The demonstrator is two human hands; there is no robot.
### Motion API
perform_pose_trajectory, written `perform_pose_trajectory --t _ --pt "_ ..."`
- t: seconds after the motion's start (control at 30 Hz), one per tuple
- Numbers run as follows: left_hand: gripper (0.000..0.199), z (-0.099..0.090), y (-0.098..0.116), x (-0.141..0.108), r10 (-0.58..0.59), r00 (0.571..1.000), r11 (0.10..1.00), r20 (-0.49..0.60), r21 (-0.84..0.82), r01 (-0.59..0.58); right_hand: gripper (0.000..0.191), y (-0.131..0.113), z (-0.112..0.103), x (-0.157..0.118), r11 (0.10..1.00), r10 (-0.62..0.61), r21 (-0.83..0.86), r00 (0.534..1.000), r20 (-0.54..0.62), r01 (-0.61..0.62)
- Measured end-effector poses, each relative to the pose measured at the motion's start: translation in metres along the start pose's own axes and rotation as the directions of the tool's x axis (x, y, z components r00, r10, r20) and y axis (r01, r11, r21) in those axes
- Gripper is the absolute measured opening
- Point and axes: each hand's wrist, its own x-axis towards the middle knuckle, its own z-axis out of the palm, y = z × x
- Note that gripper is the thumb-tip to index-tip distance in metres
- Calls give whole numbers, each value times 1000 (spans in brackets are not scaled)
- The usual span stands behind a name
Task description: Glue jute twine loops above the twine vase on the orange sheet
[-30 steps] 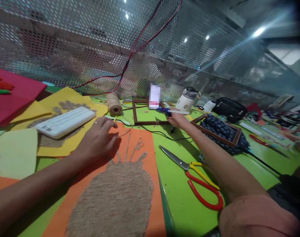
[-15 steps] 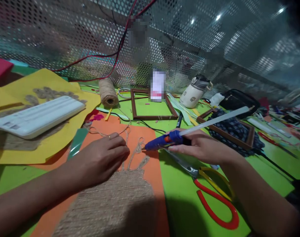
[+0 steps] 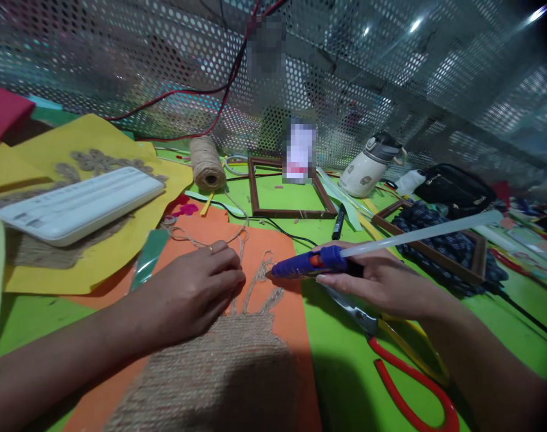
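Observation:
My right hand (image 3: 376, 279) is wrapped round a blue glue gun (image 3: 307, 263), with a long clear glue stick (image 3: 417, 233) poking out of its back. The nozzle touches or hovers just over a small twine loop (image 3: 265, 267) on the orange sheet (image 3: 282, 240); which, I cannot tell. My left hand (image 3: 201, 288), a ring on one finger, rests on the sheet with its fingers bent together beside the twine stems. What its fingertips grip is hidden. Below both hands lies a vase shape of glued twine (image 3: 210, 372), partly in shadow.
A twine spool (image 3: 207, 162) stands behind the sheet, near a brown frame (image 3: 293, 213). Scissors (image 3: 412, 366) lie under my right wrist. A white power bank (image 3: 81, 204) rests on yellow paper at left. A bottle (image 3: 367, 168) and perforated metal screen (image 3: 165, 72) are behind.
The whole view has shifted, so things appear a little further right. Both hands keep nearly the same places over the sheet, and the glue gun's nozzle stays at the twine loop.

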Motion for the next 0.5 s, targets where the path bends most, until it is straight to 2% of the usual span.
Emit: perform_pose_trajectory --t 0.23,0.5 --pt "22 0 0 0 -12 1000 999 -20 -38 11 25 -1 2 0 1000 17 15 1000 8 -17" --pt "25 0 1 1 -4 1000 1000 9 -15 4 24 0 4 3 1000 -11 11 1000 0 11"
